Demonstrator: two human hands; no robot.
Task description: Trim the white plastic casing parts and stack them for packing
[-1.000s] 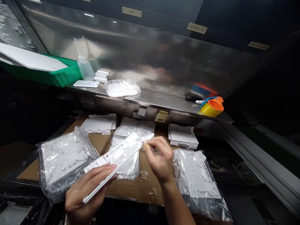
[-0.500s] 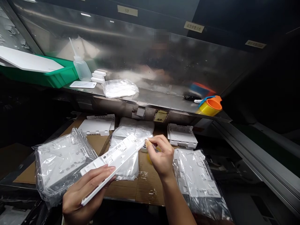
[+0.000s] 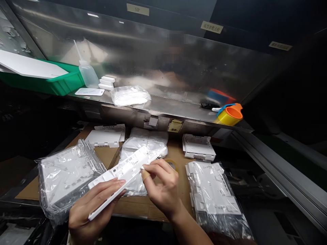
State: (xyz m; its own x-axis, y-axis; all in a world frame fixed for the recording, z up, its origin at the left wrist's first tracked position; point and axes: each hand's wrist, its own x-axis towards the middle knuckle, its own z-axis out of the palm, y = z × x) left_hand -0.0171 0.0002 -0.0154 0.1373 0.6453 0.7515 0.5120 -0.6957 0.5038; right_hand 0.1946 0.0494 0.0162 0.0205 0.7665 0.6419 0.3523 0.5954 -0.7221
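A long white plastic part (image 3: pixel 127 170) is held tilted above the bench, its upper end pointing right. My left hand (image 3: pixel 95 206) grips its lower end, fingers on top and thumb side hidden below. Beside the middle of the part's near edge is my right hand (image 3: pixel 160 183), closed in a pinch on a small white piece (image 3: pixel 142 167) that touches the edge. A tan cover wraps one of its fingertips. Clear plastic bags (image 3: pixel 145 137) lie behind and under the part.
Bagged white parts lie at left (image 3: pixel 66 173) and right (image 3: pixel 214 190). Unbagged stacks (image 3: pixel 106 136) (image 3: pixel 198 147) sit behind them. The metal shelf (image 3: pixel 176 108) bears a green bin (image 3: pixel 66 81), a bottle (image 3: pixel 89 75) and a tape roll (image 3: pixel 230 115).
My right hand has moved down and left along the part's edge, away from its upper end. A tape roll on the cardboard now shows more. My left hand has barely moved.
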